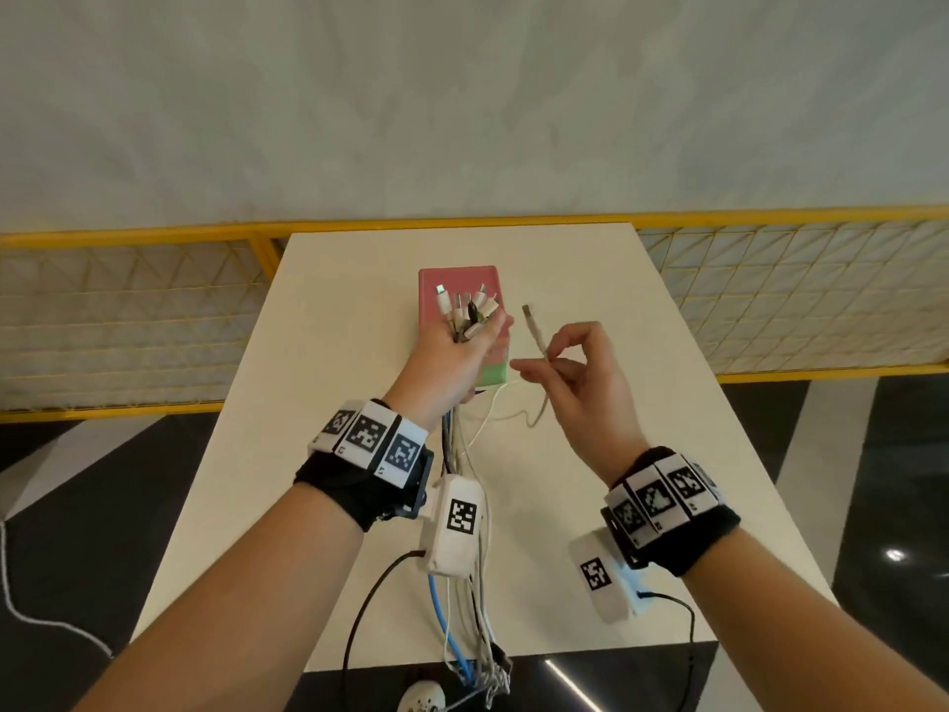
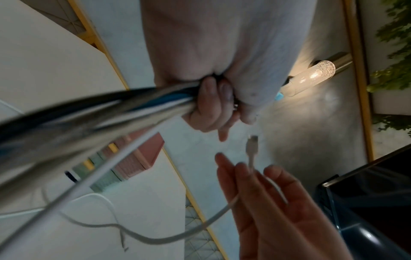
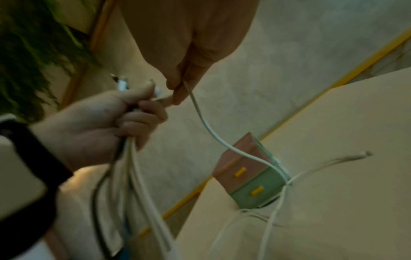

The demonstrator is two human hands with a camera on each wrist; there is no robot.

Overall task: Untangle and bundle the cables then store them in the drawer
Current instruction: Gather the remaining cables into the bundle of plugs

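Here the left hand [image 1: 452, 359] clenches a cable bundle [image 1: 464, 511], plugs fanning above its fingers [image 3: 142, 121], cords hanging below. Beyond them on the surface [image 1: 590, 454] sits the drawer box [image 1: 493, 375]. The right hand [image 1: 580, 382] pinches a single white cable [image 1: 536, 334] between fingertips.

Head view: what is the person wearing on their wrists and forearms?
Both forearms are bare, with no sleeves. Each wrist has a black strap: left wrist strap, right wrist strap. Each strap carries a row of white blocks printed with black square markers. A white camera housing with its own marker hangs below each wrist, the left camera housing and the right camera housing, each with a thin black lead.
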